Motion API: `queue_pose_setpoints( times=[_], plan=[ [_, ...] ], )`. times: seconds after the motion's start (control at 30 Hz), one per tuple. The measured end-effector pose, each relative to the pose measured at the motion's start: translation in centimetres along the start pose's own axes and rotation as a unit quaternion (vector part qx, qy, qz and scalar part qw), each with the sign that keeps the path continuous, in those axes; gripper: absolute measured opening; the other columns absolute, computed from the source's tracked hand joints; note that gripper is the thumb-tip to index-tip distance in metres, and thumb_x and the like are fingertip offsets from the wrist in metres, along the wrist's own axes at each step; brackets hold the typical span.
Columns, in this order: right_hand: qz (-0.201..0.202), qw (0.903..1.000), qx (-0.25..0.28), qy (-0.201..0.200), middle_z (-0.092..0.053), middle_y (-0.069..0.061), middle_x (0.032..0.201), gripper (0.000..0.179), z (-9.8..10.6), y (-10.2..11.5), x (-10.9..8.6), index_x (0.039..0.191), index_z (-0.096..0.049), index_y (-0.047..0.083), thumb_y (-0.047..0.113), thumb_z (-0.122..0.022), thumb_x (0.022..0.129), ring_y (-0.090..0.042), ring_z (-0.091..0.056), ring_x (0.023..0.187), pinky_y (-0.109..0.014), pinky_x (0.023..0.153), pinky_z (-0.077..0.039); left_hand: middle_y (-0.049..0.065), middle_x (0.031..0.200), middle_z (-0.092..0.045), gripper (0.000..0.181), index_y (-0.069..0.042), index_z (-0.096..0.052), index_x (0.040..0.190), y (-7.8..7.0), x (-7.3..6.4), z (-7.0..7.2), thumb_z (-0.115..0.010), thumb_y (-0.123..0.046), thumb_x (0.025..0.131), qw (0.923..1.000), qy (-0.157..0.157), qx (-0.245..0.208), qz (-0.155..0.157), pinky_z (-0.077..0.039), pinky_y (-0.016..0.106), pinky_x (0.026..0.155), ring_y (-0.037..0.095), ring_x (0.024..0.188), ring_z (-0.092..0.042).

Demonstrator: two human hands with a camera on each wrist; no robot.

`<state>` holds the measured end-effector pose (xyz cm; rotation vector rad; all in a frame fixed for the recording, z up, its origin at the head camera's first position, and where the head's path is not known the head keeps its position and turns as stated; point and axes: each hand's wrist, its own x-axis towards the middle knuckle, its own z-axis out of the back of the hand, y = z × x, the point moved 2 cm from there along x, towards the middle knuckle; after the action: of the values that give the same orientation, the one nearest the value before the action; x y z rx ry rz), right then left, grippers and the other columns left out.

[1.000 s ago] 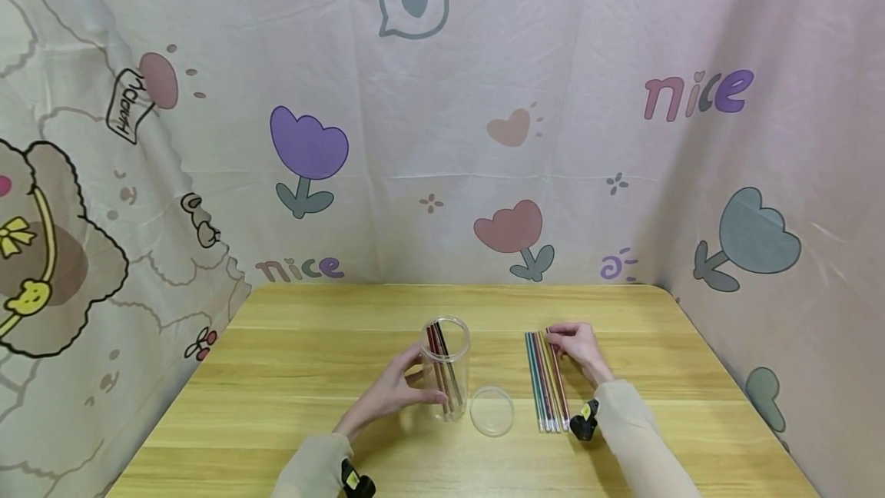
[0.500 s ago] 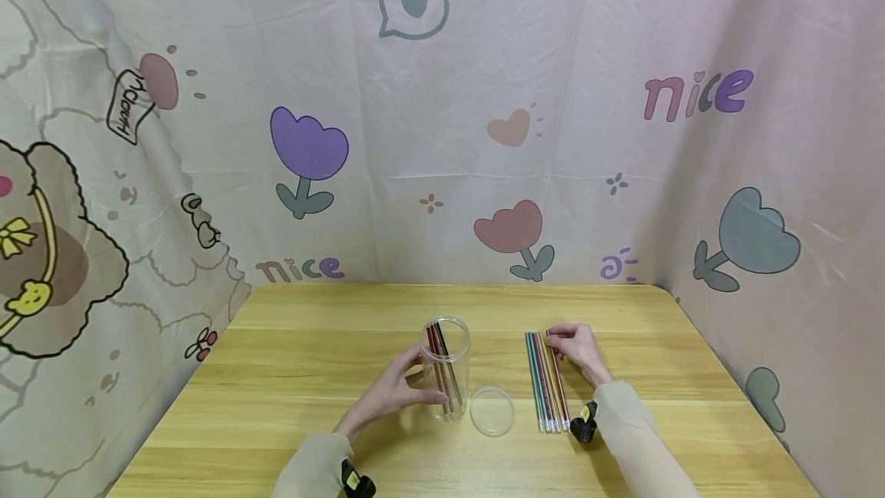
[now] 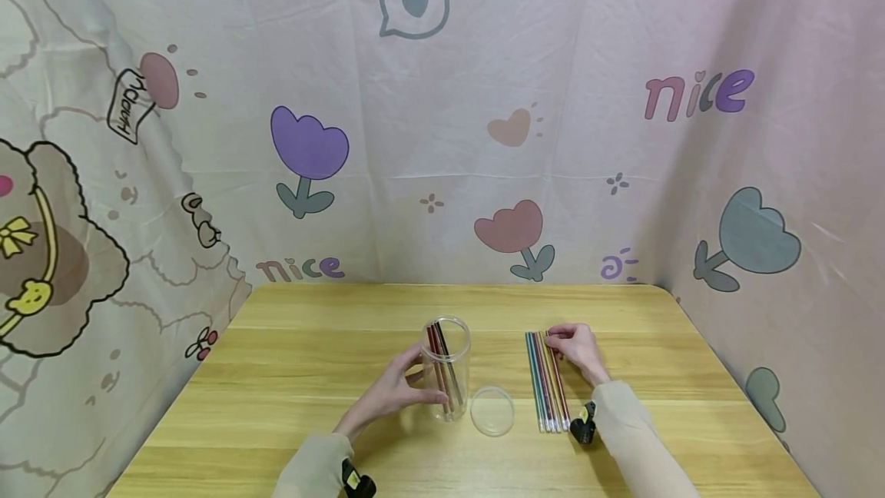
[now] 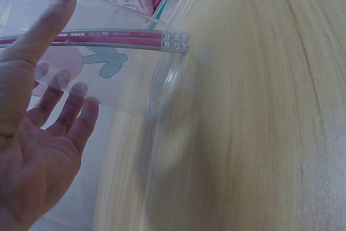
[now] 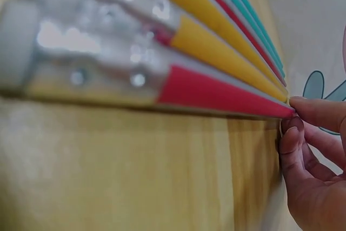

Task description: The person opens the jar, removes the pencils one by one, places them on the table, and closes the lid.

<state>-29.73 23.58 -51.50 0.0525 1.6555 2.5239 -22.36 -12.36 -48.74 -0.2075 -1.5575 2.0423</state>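
Observation:
A clear plastic jar [image 3: 459, 379] stands upright and uncovered on the table, with my left hand [image 3: 394, 390] holding its side, thumb in front and fingers behind. Inside it lean several pencils [image 3: 437, 367], red and dark, their eraser ends at the bottom in the left wrist view [image 4: 124, 37]. To the right lies a row of pencils [image 3: 541, 383] in teal, red and yellow, erasers toward me. My right hand [image 3: 579, 348] pinches the far end of the rightmost one, a red pencil [image 5: 216, 90], between thumb and fingertips.
A round clear lid [image 3: 492, 412] lies flat between the jar and the pencil row. The wooden table [image 3: 311, 329] ends at a patterned cloth backdrop [image 3: 442, 237]. Small black cameras [image 3: 584, 423] sit on both wrists.
The right fingertips shift very slightly at the far end of the red pencil. The left hand and the jar stay where they were.

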Motion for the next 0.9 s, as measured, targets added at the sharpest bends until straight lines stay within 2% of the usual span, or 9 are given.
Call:
queue_pose_setpoints(
  times=[0.47, 0.9],
  plan=[
    [0.003, 0.9998, -0.016, -0.01, -0.073, -0.022, 0.094, 0.027, -0.12, 0.0, 0.01, 0.109, -0.067, -0.014, 0.0, -0.071, 0.086, -0.008, -0.06, 0.065, -0.017, 0.055, -0.054, 0.014, 0.15, -0.05, 0.082, -0.018, -0.045, 0.15, -0.14, 0.02, 0.04, -0.086, -0.018, 0.079, 1.0, 0.003, -0.001, -0.001, -0.04, 0.061, 0.117, 0.042, 0.141, -0.043],
    [-0.002, 1.0, 0.005, -0.005, -0.074, -0.02, 0.092, 0.029, 0.02, -0.05, -0.06, 0.111, -0.067, -0.014, 0.001, -0.071, 0.087, -0.009, -0.06, 0.064, -0.018, 0.054, -0.053, 0.013, 0.145, -0.054, 0.073, -0.016, -0.05, 0.143, -0.12, -0.02, 0.03, -0.086, -0.018, 0.08, 0.9999, 0.003, 0.005, -0.012, -0.042, 0.058, 0.117, 0.041, 0.14, -0.045]
  ],
)
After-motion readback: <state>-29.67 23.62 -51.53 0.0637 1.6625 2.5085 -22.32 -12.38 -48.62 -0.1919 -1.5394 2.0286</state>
